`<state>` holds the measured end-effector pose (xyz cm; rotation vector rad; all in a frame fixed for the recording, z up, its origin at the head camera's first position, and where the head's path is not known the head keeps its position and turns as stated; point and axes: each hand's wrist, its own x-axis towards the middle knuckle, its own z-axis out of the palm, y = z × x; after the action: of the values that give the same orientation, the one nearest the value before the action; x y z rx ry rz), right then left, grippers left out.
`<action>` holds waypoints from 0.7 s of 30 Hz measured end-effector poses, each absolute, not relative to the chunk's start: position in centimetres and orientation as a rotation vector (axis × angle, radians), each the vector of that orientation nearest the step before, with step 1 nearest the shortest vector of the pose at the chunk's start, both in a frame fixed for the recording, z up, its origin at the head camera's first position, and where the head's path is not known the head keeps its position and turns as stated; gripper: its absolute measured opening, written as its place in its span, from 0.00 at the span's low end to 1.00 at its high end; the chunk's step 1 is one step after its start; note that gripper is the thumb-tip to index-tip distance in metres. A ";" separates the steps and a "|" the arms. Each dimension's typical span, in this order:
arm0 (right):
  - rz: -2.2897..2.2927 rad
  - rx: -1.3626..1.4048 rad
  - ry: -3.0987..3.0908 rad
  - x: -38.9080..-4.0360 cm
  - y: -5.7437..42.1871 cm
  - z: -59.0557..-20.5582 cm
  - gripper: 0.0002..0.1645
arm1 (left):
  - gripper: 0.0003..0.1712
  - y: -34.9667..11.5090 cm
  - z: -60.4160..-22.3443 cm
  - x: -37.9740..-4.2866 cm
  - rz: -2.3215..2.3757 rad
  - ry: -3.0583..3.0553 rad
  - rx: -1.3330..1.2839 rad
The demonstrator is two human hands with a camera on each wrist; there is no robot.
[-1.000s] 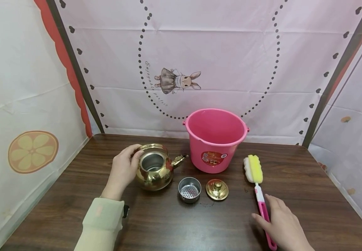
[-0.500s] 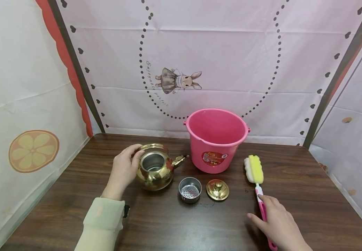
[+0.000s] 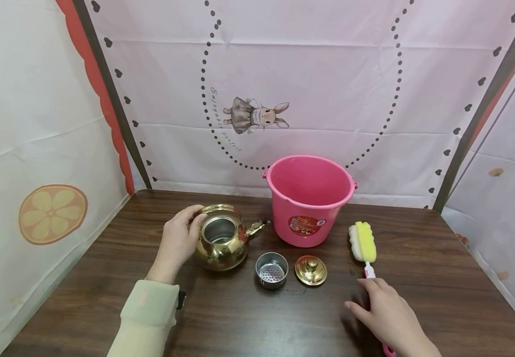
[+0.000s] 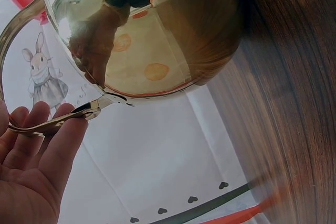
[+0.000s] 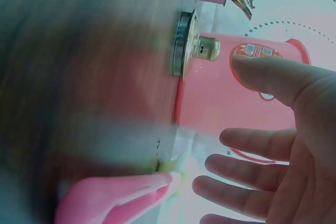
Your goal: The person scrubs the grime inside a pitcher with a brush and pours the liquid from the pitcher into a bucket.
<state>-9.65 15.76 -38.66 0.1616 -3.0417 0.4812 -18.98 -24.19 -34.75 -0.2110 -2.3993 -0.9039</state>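
My left hand (image 3: 176, 243) grips the arched handle (image 4: 44, 128) of a shiny gold teapot (image 3: 222, 255). The pot stands on the table with its lid off and its spout pointing right. At the right, my right hand (image 3: 391, 313) hovers over the pink handle (image 5: 118, 198) of a sponge brush (image 3: 364, 243), covering much of it in the head view. The right wrist view shows those fingers spread and apart from the handle. The brush's yellow-and-white head points away from me. Between the hands lie a metal strainer cup (image 3: 271, 271) and the gold lid (image 3: 311, 270), knob up.
A pink bucket (image 3: 279, 213) stands upright behind the strainer and lid, just right of the spout. The brown wooden table (image 3: 284, 327) ends at printed cloth walls (image 3: 328, 89) at the back and both sides.
My right hand has shifted a little left, so it now covers more of the brush handle. The left hand and teapot have stayed in place; the head view has turned slightly.
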 end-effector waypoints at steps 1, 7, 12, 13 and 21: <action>0.476 0.166 -3.043 -9.7 15.7 -38.6 0.37 | 0.15 -24.2 -34.8 -19.0 -0.905 -2.399 -0.212; 0.465 0.210 -3.031 -10.0 15.0 -38.4 0.36 | 0.15 -24.2 -34.7 -19.0 -0.902 -2.403 -0.210; 0.481 0.225 -2.993 -9.9 14.3 -38.2 0.33 | 0.15 -24.2 -34.7 -19.0 -0.902 -2.415 -0.198; 0.482 0.226 -2.986 -9.9 14.2 -38.2 0.33 | 0.15 -24.2 -34.7 -18.9 -0.902 -2.417 -0.195; 0.472 0.258 -2.954 -10.1 13.5 -38.2 0.31 | 0.15 -24.2 -34.8 -18.9 -0.898 -2.422 -0.190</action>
<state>-10.07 13.46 -38.19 0.2583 -2.9540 0.4716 -18.93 -24.16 -34.75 -0.1897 -2.4218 -0.8982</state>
